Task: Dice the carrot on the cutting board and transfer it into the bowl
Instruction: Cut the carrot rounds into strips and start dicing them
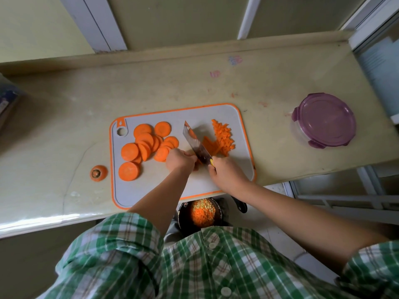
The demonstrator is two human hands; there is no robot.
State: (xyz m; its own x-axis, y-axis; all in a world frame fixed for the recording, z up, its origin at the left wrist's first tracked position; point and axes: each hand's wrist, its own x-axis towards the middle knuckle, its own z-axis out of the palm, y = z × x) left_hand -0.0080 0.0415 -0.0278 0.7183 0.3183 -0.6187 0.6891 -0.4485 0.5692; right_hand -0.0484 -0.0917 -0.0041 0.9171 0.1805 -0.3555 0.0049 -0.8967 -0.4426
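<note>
On the cutting board [233,117], the right hand [226,172] wraps its fingers round the knife [195,144], blade across the carrot strips [208,145] that the left hand [180,159] holds with curled fingers. Carrot slices [143,145] lie left, diced carrot [223,134] right.

"Where are your hands?"
"My left hand [180,159], fingers curled and knuckles up, sits at 9 o'clock of my right hand [226,172], which grips the knife [195,143] handle."
"And the arms?"
"My left forearm [159,199] points to 1 o'clock, my right forearm [291,212] to 10."
</note>
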